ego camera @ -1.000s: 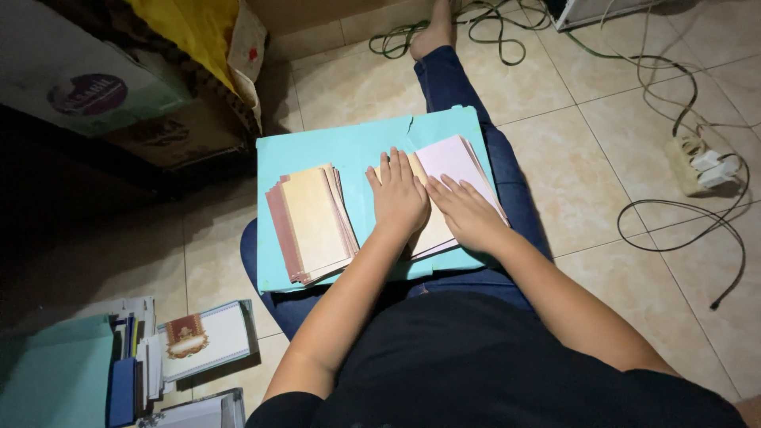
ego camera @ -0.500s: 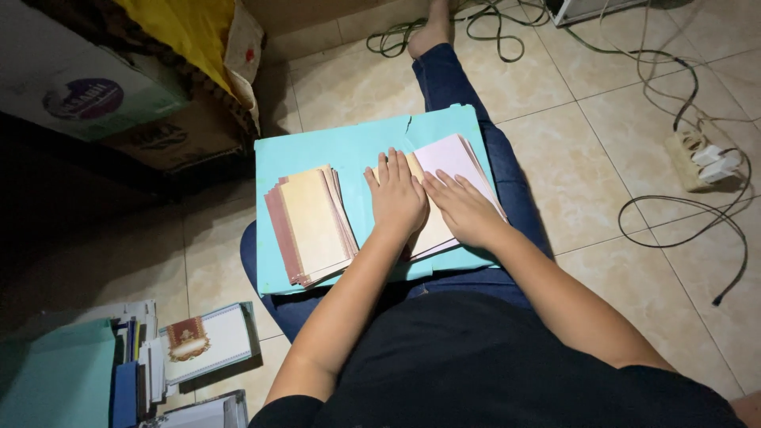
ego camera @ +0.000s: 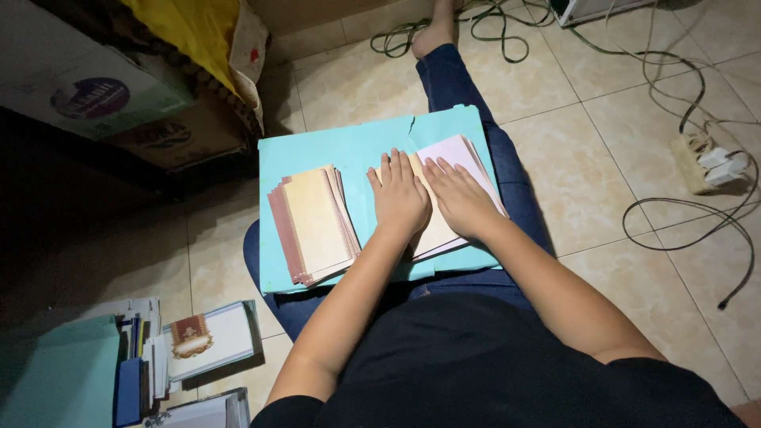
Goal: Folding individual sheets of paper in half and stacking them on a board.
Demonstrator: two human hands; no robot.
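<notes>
A: Start with the big things. What's around the person?

B: A tiled floor with cables trailing to a power strip, cardboard boxes at the upper left, and a heap of folders and booklets at the lower left. The person sits with a turquoise folder lying open across the lap.

A: And on the folder?

B: Two piles. A fanned stack of tan cards sits on the folder's left half, untouched. A pale pink stack of sheets lies on the right half, and both hands are on it.

A: How are the hands set?

B: The left hand and the right hand lie side by side, palms down, fingers spread and flat. Neither is closed around anything; they only press on the pink stack.

A: So how would you do this pressing well?

B: In my judgement, keep the pressure even across both palms so the sheets don't skew, and square the edges against the fingertips. The folder rests on legs, not a table, so I'd keep the knees steady; a tilt could send the tan cards sliding off the near edge.
</notes>
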